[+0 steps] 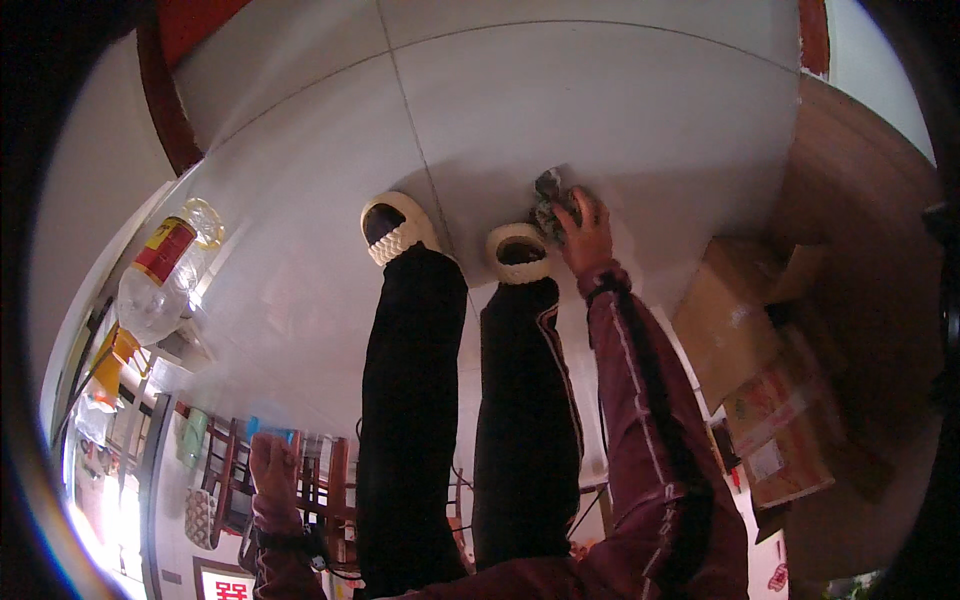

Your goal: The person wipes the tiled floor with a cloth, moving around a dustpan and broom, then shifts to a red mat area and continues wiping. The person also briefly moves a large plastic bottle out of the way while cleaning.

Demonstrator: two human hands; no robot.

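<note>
My right hand (pixel 587 238) reaches down to the pale tiled floor beside my right slipper. Its fingers are curled over a dark grey-green crumpled thing (pixel 546 212) with a lighter tip, which looks like a rag or crumpled wrapper. The palm side is hidden. My left hand (pixel 273 466) hangs at the lower left, fingers curled in, with nothing visible in it. Between the hands are my legs in black trousers and my two cream slippers, the left slipper (pixel 398 228) and the right slipper (pixel 519 254).
A large clear plastic bottle (pixel 150 298) with a red and yellow label stands at the left by the wall. Brown cardboard boxes (pixel 725 310) are at the right, beside a brown wooden surface (pixel 850 190). Wooden chairs (pixel 325 475) show at the lower left.
</note>
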